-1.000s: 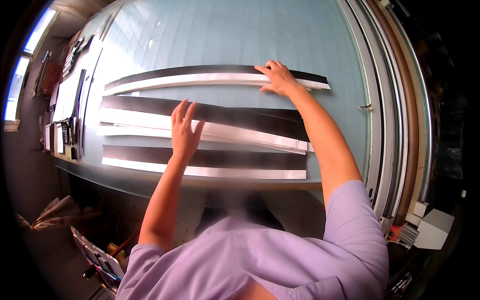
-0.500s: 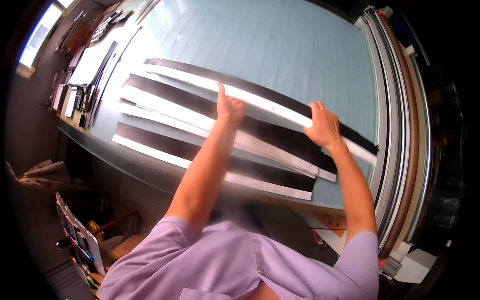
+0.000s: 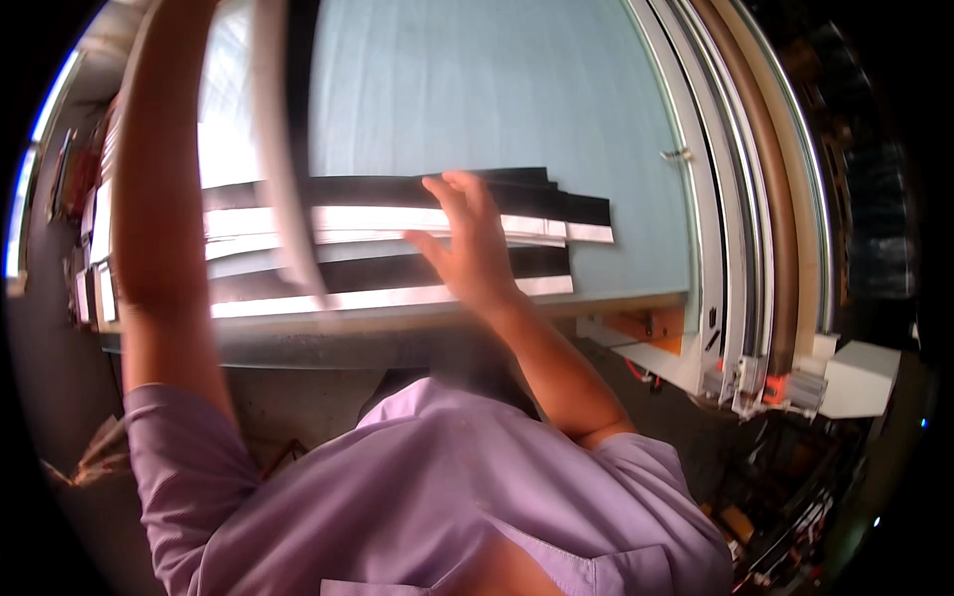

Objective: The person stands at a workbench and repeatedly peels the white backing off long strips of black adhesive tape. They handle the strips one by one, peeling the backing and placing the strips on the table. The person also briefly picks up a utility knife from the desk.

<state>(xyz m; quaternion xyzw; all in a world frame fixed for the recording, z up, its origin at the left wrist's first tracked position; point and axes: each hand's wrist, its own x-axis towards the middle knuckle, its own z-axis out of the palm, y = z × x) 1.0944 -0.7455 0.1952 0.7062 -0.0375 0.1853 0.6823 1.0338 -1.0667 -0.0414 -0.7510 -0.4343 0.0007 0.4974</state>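
My left forearm (image 3: 164, 199) reaches up and out through the top edge at the left, so my left hand is outside the picture. Just right of that forearm hangs a black-and-white strip (image 3: 266, 109), blurred and standing nearly upright; its upper end is out of sight. My right hand (image 3: 472, 243) is open, thumb and fingers apart, over the flat strips with nothing visible in it. Under it lie several long strips, among them a far black-and-white strip (image 3: 586, 211) and a near strip (image 3: 542, 263).
The pale blue table top (image 3: 477, 79) spreads out beyond the strips. Along its right side runs a long rail assembly with a brown roller (image 3: 760, 149). A white box-shaped end piece (image 3: 860, 377) sits at the near end of the rails. Small items crowd the left edge.
One strip has been lifted off the table and swung upright at the left. My left arm has risen up and left; my right hand has let go of the strip and moved left.
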